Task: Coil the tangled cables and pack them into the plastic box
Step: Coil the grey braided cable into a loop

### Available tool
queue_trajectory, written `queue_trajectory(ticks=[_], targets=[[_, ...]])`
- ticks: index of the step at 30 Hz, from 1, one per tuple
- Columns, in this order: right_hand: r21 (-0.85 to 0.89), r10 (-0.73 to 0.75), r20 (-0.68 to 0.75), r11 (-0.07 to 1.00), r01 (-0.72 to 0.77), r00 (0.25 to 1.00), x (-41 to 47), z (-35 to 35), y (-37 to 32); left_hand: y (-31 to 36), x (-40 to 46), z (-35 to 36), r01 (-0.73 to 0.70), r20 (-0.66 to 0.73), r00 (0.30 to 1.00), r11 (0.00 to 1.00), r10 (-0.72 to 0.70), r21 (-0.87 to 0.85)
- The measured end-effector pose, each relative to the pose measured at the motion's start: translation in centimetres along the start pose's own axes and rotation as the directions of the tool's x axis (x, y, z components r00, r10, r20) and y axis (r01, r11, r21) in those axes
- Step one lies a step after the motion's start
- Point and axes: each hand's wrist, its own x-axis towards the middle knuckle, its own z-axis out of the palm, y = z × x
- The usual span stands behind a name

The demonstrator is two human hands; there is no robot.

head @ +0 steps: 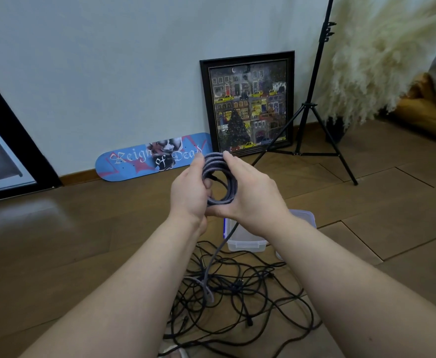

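Note:
A grey braided cable is wound into a small round coil held up in front of me. My left hand grips the coil's left side with its fingers curled through the loop. My right hand holds the right side, thumb under and fingers over the top. The cable's loose tail hangs down from the coil into a tangle of black cables on the wooden floor. A clear plastic box stands open on the floor below my right wrist, partly hidden by my arm.
A blue skateboard deck and a framed picture lean on the wall ahead. A black tripod stand spreads its legs at the right, beside pampas grass and an orange cushion. A dark door frame is left.

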Motion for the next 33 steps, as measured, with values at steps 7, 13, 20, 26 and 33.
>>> queue_trajectory(ticks=[7, 13, 20, 26, 33], targets=[[0.082, -0.018, 0.058, 0.997, 0.013, 0.998, 0.4, 0.0, 0.1, -0.2, 0.1, 0.3, -0.074, -0.009, 0.997, 0.992, 0.075, 0.104], [0.044, -0.041, 0.211, 0.999, 0.033, 0.977, -0.1, -0.4, 0.9, -0.3, -0.1, -0.1, 0.019, 0.145, 0.989, 0.998, -0.027, 0.059], [0.127, 0.003, 0.042, 0.992, -0.008, 0.999, -0.7, 0.2, 0.5, 0.0, -0.6, 0.4, 0.008, 0.082, 0.997, 0.999, -0.005, -0.038], [0.188, -0.001, 0.069, 0.982, -0.012, 0.998, -0.8, 0.2, 0.8, 0.3, -0.7, 0.5, 0.029, 0.1, 0.995, 0.996, -0.02, -0.083], [0.172, 0.019, 0.069, 0.985, -0.03, 0.997, -1.0, -0.6, 1.2, 0.4, -0.8, 0.8, 0.092, 0.214, 0.974, 0.993, -0.075, -0.069]])
